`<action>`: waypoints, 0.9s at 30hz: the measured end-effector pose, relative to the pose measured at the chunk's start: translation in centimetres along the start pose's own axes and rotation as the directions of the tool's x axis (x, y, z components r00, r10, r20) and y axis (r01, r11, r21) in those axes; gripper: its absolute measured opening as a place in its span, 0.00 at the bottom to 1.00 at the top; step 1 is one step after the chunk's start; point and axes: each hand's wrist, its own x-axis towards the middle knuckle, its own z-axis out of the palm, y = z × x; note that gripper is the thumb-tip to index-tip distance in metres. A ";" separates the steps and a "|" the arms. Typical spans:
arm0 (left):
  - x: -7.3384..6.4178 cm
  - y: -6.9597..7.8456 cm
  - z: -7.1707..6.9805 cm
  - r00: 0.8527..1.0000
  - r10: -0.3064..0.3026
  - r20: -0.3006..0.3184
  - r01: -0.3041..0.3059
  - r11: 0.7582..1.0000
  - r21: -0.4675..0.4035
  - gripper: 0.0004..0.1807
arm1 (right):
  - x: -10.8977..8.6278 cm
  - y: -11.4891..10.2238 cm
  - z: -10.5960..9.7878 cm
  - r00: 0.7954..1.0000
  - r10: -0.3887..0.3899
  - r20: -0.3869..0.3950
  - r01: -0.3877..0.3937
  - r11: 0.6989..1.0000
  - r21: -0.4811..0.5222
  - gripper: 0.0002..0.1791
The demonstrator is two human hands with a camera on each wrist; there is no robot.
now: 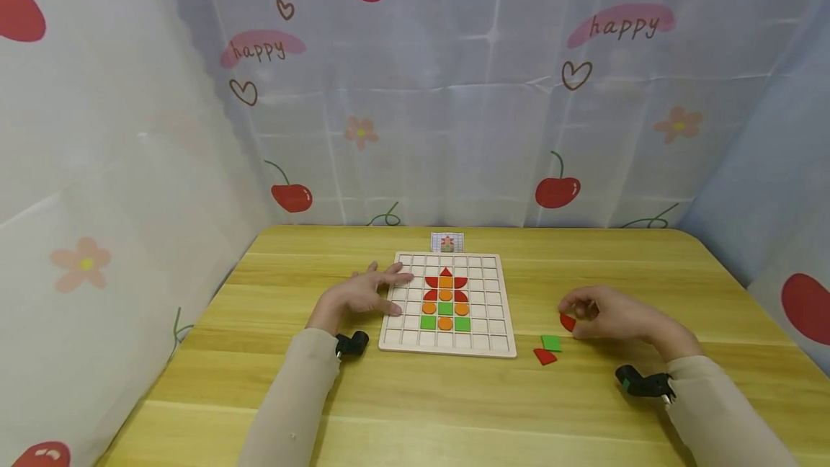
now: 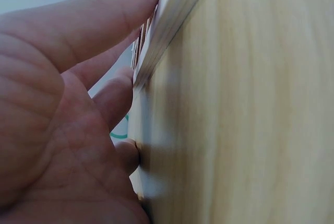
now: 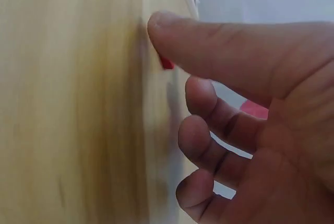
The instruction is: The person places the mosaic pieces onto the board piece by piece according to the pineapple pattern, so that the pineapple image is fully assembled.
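A square wooden grid board (image 1: 486, 343) lies on the table, with red, orange and green flat tiles set in its cells as a symmetrical figure. My left hand (image 1: 363, 292) rests at the board's left edge, fingers spread and thumb over the border; the left wrist view shows the fingers along the board's side (image 2: 156, 41). To the right of the board, my right hand (image 1: 612, 314) pinches a red tile (image 1: 567, 321) with thumb and fingers. Only a sliver of this red tile (image 3: 166, 63) shows past the thumb in the right wrist view.
A green square tile (image 1: 551, 343) and a red quarter-circle tile (image 1: 545, 357) lie between the board and my right hand. Behind the board's far edge is a small printed pattern card (image 1: 447, 242). A patterned curtain (image 1: 454, 150) hangs behind the table (image 1: 447, 409).
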 end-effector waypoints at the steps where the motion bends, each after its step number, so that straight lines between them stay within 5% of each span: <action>1: 0.0 0.0 0.0 1.000 0.001 0.001 -0.001 1.000 0.002 0.39 | 0.0 0.2 0.0 1.000 0.011 -0.002 -0.011 1.000 -0.003 0.18; 15: -0.1 -0.2 0.2 1.000 -0.004 -0.012 0.004 1.000 0.008 0.39 | 0.0 0.2 0.3 0.996 0.088 -0.012 -0.089 0.996 -0.025 0.15; 27: 0.1 -0.2 0.1 1.000 -0.003 -0.010 0.003 1.000 -0.016 0.39 | 0.8 -1.0 0.7 0.997 0.071 -0.024 -0.073 0.993 -0.092 0.12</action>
